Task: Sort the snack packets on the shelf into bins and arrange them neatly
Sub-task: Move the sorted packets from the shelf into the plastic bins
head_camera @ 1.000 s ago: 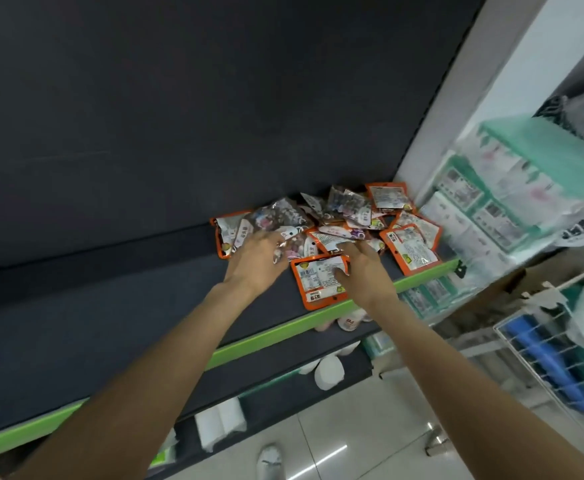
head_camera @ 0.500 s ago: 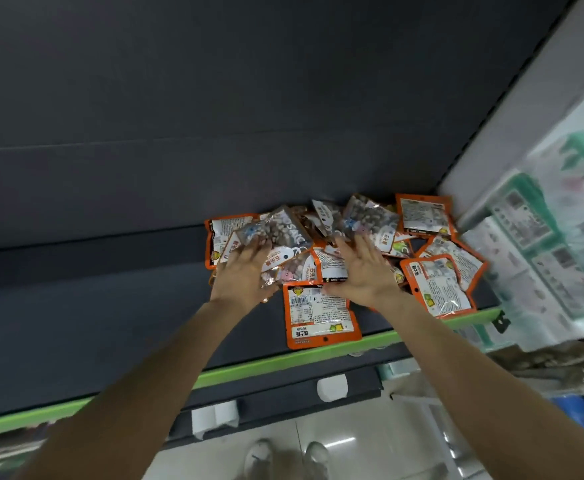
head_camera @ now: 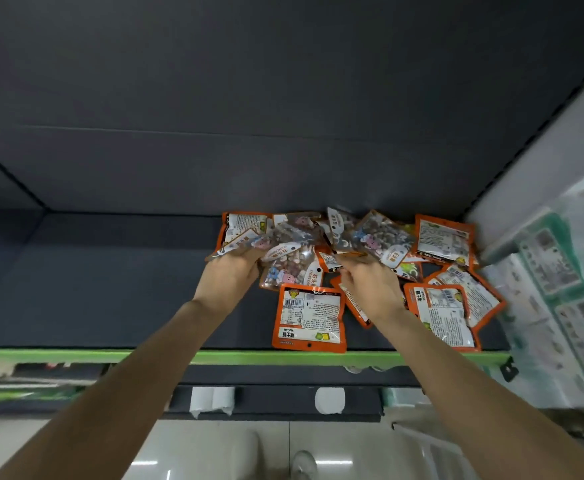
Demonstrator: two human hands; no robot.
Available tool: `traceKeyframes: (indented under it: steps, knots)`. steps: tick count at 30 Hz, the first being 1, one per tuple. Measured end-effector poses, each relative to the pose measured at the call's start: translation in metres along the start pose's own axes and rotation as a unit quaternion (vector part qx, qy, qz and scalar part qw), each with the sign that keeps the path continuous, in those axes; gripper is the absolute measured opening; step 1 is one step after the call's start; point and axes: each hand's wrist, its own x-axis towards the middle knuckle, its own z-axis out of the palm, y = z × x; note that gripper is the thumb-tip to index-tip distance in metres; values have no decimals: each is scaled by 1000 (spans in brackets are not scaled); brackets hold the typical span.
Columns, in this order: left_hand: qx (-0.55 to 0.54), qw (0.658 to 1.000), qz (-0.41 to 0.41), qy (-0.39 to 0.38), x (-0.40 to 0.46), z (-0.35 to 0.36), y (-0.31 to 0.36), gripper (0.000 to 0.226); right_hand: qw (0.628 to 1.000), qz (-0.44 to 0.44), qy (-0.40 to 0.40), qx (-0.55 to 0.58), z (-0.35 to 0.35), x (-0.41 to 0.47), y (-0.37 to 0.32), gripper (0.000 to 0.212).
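A heap of snack packets lies at the right end of the dark shelf (head_camera: 110, 271). Some are orange packets, such as one (head_camera: 309, 318) flat near the front edge and another (head_camera: 443, 239) at the back right. Others are clear candy packets (head_camera: 294, 268) showing mixed pebble-like sweets. My left hand (head_camera: 230, 277) grips the lower edge of a clear packet (head_camera: 245, 241) at the heap's left side. My right hand (head_camera: 370, 287) pinches the bottom edge of another clear packet (head_camera: 380, 237) in the middle. No bin is in view.
The shelf has a green front edge (head_camera: 76, 356) and a dark back wall. White paper rolls (head_camera: 211, 398) stand on the shelf below. Green-and-white tissue packs (head_camera: 560, 271) are stacked to the right, beyond a pale upright post (head_camera: 543, 150).
The view has swung left and closer to the shelf. Both hands moved from lying on the orange packets up into the heap and now hold clear packets.
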Motion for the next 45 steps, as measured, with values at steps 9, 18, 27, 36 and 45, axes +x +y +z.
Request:
traceKeyframes:
  steps: [9, 18, 27, 36, 45]
  knots:
    - [-64, 993, -54, 77, 0, -28, 15, 20, 998, 19, -3, 58, -20, 0, 2, 30]
    - [-148, 969, -135, 142, -24, -55, 7, 14, 984, -3, 54, 169, -34, 2, -22, 27]
    - [-91, 960, -165, 208, -71, -103, -21, 13, 955, -56, 108, 269, -58, 11, -106, 18]
    - [-102, 936, -208, 266, -145, -183, -115, 16, 946, -119, 109, 281, -64, 4, -275, 16]
    - [-128, 921, -250, 271, -232, -277, -259, 17, 930, -121, 106, 330, -39, -18, -491, 13]
